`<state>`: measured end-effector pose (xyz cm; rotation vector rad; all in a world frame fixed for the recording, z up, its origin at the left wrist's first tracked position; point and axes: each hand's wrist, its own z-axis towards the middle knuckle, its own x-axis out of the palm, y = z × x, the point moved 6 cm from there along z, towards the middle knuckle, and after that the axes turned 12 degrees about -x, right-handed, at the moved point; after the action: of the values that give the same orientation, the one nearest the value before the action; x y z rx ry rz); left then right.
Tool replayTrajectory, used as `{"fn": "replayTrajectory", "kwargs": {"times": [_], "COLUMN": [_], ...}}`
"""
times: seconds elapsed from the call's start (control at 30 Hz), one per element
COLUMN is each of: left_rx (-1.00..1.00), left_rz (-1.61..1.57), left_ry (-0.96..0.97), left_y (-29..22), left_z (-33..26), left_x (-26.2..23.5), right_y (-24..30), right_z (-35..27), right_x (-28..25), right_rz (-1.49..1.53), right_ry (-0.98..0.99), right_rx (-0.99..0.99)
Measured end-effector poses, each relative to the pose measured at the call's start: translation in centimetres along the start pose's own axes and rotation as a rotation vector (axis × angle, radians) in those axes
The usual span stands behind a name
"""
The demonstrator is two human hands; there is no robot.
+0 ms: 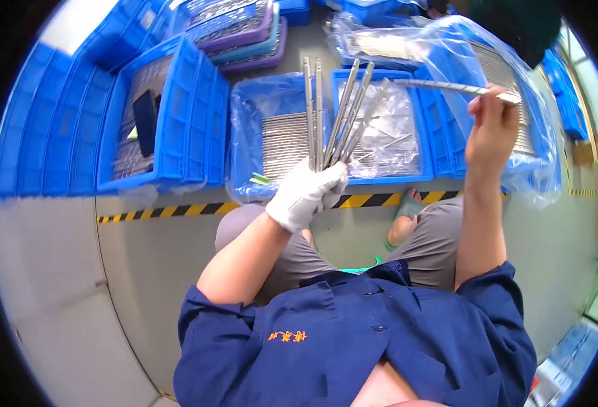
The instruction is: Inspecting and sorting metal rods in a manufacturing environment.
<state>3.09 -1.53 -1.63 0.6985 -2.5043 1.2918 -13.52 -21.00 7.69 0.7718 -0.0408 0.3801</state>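
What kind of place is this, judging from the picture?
Probably a factory or workshop floor: blue plastic crates with bagged metal parts, yellow-black hazard tape on the floor, and the gloved left hand holding metal rods.

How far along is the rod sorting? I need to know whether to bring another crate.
Done so far: the gloved left hand grips a fan of about six metal rods. In hand: the bare right hand holds one more rod up. Left: the plastic-lined blue crate in front holds a dense row of rods, and the next crate holds loose ones, so plenty seemingly remains.
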Motion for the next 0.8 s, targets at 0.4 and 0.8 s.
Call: {"fn": "replayTrajectory", "kwargs": {"times": [0.4,0.8], "left_rx": [-0.054,-0.061], "left_rz": [-0.311,0.051], "left_ry": [0.285,0.411], "left_y": [2.7,7.5], "left_z": [1.7,-4.7], "left_x": [-0.1,8.4], "right_y": [5.6,0.7], "right_z": [-14.5,-14.9], "right_x": [11.2,8.5], "right_rz": [-0.148,0.79], "right_ry": [1.083,0.597], "right_rx": [-0.348,1.218]}}
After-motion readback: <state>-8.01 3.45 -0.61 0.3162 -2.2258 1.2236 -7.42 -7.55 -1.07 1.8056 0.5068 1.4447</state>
